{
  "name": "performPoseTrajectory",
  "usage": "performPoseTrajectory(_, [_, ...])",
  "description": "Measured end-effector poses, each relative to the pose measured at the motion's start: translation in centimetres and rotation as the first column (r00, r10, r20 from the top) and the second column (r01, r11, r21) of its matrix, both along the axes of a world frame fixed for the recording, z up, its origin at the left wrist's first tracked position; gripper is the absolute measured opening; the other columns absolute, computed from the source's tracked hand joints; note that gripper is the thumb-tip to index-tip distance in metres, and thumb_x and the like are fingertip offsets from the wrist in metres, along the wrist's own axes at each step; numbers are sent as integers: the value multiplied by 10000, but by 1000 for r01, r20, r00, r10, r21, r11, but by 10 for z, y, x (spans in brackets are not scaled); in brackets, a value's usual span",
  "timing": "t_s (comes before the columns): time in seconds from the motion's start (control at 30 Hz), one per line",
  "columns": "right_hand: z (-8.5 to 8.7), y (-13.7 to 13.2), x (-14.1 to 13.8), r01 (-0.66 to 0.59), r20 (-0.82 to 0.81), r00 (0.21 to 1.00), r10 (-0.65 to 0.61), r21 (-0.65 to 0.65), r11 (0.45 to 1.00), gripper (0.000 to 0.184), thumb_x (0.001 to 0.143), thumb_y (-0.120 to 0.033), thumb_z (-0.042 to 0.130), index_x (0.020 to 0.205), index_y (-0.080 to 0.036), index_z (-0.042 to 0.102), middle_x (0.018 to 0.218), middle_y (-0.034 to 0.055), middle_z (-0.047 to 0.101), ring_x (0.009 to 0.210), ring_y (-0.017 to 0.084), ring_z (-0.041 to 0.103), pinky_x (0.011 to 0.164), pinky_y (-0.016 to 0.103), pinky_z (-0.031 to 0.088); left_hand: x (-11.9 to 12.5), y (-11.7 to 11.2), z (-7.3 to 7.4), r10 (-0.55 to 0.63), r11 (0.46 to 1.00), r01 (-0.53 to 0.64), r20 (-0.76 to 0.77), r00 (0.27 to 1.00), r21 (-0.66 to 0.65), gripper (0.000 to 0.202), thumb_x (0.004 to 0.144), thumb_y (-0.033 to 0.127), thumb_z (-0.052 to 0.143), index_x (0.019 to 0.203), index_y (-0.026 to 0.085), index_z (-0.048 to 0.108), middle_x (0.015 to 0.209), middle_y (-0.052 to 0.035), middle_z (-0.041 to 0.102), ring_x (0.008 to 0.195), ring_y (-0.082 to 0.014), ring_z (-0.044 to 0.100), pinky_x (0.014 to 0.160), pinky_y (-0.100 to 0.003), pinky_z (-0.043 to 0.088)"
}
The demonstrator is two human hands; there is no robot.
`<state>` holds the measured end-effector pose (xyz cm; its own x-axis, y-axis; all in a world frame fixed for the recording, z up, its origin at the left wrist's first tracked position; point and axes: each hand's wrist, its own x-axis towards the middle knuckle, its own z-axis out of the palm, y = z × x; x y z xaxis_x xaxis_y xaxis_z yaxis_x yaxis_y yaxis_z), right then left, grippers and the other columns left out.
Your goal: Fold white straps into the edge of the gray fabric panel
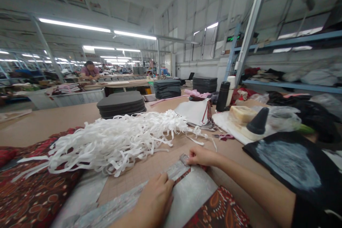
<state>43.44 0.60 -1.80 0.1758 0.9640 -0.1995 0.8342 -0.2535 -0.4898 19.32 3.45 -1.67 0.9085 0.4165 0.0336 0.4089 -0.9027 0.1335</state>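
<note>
In front of me lies a brown patterned fabric piece [217, 209] with a smooth pale grey backing [196, 188]. A long, glossy grey strip [117, 203] runs diagonally along its far edge, and a narrow band of the brown pattern shows between them. My left hand [156, 197] rests on the strip and the backing's edge, fingers curled and close together; what lies under them is hidden. At the strip's far end my right hand [200, 156] is closed in a pinch on its small grey tip. A tangled heap of white ribbon strips [120, 142] lies just beyond my hands.
More brown patterned fabric [34, 192] is at left. Behind the ribbons stands a stack of dark grey pads [121, 103]. Pink-handled scissors [226, 136], a black cone [258, 121], a black bottle [222, 96] and a chalk-smeared black pad [288, 164] are at right. A person [90, 72] works farther back.
</note>
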Motion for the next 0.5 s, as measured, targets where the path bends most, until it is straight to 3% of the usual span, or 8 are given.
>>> performPoseTrajectory(0.13, [-3,1,-2,21,22,1000,-22,56,998,128,712,-267,604,692,-177,514,588,-41,498,541,105,469,460,206,276,-56,8,4,151,982,-157,-66,986,-103,199,736,128,487,898,201,576,944,-46,614,888,-205,558,773,-299,418])
performPoseTrajectory(0.27, [-4,-6,-6,15,21,1000,-17,74,997,161,680,-274,634,728,-180,512,641,-34,532,605,122,489,492,209,295,-99,13,13,333,912,-363,-173,927,-189,139,703,170,497,813,208,574,850,-14,633,812,-184,570,702,-261,397])
performPoseTrajectory(0.4, [-3,-10,-9,-4,52,999,-1,94,996,136,681,-225,612,729,-177,493,683,-8,560,645,143,507,526,221,316,-120,6,21,452,847,-475,-147,880,-240,155,653,151,501,774,210,578,805,5,629,779,-176,567,655,-245,379])
performPoseTrajectory(0.5, [5,-11,-19,9,119,992,-29,166,986,82,744,-252,542,750,-180,503,700,20,579,660,172,527,559,251,343,-127,-4,25,451,849,-459,-91,888,-263,167,652,115,505,766,207,585,821,6,628,776,-165,559,654,-232,374])
